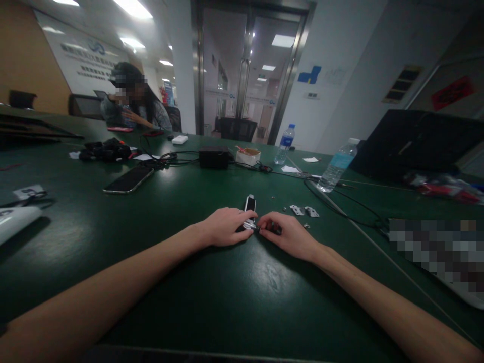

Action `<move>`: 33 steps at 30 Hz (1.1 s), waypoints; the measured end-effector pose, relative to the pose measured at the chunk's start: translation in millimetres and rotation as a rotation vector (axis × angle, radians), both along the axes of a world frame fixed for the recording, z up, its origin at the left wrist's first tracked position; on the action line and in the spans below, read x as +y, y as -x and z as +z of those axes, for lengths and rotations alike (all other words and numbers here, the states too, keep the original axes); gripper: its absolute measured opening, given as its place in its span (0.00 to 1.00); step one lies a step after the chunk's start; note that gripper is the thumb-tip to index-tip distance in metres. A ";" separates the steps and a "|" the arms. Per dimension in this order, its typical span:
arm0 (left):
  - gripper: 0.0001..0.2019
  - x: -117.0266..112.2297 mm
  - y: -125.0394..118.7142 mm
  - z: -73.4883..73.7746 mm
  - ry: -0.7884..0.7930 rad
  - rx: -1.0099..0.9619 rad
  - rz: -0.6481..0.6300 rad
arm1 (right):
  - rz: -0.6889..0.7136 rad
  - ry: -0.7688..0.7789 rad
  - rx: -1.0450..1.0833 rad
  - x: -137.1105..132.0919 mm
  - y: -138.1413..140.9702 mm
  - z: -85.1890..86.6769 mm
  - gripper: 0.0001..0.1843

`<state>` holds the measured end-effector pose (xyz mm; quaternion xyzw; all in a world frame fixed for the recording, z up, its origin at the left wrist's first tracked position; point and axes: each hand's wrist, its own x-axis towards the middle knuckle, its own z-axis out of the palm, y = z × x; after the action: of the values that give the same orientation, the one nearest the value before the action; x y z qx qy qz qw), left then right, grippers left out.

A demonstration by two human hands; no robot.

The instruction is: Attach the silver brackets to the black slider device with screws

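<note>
My left hand point(229, 227) is closed around a small silver-and-dark metal piece point(248, 225), its finely detailed shape partly covered by fingers. Close by, my right hand point(289, 233) pinches a thin dark object whose tip meets the silver piece; its kind I cannot make out. Just beyond the left fingertips lies a slim black-and-silver stick point(250, 203), similar to a USB drive. To the right of the hands, two small silver metal plates point(297, 209) with holes rest on the green table point(242, 302), along with several tiny parts.
A phone point(129, 180) lies left, before tangled black gear point(108, 150). Further back stand a black box point(214, 157), a white open container point(247, 156) and two water bottles point(338, 165). Cables and a laptop point(419, 141) are on the right. Another person point(134, 98) sits across.
</note>
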<state>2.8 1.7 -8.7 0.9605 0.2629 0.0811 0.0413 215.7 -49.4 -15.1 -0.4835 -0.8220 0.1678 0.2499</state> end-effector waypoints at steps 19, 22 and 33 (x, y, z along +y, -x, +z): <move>0.18 -0.4 0.4 1.4 0.005 -0.009 -0.004 | 0.041 -0.031 -0.020 1.6 -2.2 -3.1 0.06; 0.18 -0.8 0.2 1.5 -0.005 -0.001 0.001 | 0.042 -0.035 -0.029 1.5 -0.9 -2.6 0.05; 0.19 0.6 0.7 0.4 0.012 -0.014 -0.011 | 0.030 -0.020 -0.050 -0.4 -0.7 1.2 0.05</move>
<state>2.2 2.3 -8.2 0.9610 0.2580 0.0861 0.0495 216.4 -49.8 -13.9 -0.4727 -0.8368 0.1511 0.2314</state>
